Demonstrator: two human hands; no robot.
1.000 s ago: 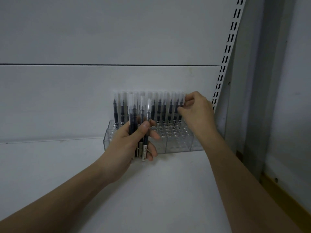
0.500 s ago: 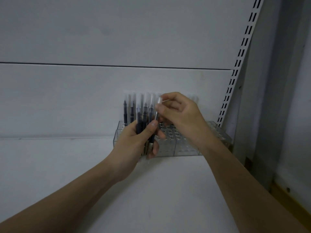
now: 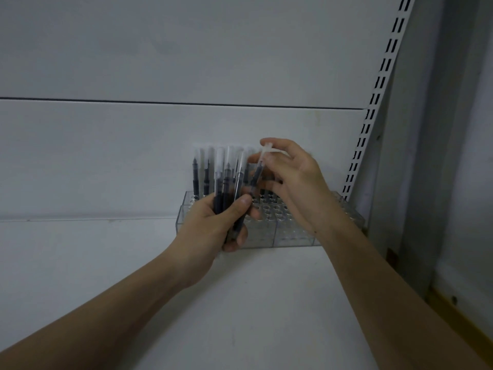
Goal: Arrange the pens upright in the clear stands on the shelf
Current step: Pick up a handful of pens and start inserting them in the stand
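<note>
Holding a bundle [image 3: 226, 193] in our left hand [image 3: 210, 228], our right hand [image 3: 290, 182] pinches one pen [image 3: 257, 173] above the stand [image 3: 288, 222]; we should steady it upright over an open hole before lowering.

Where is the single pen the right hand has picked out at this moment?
In the head view the single pen sits just right of centre, pinched by the right hand, beside the bundle in the left hand.

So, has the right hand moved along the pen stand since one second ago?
Yes. The right hand moved left from the clear stand's right end towards its middle.
</note>
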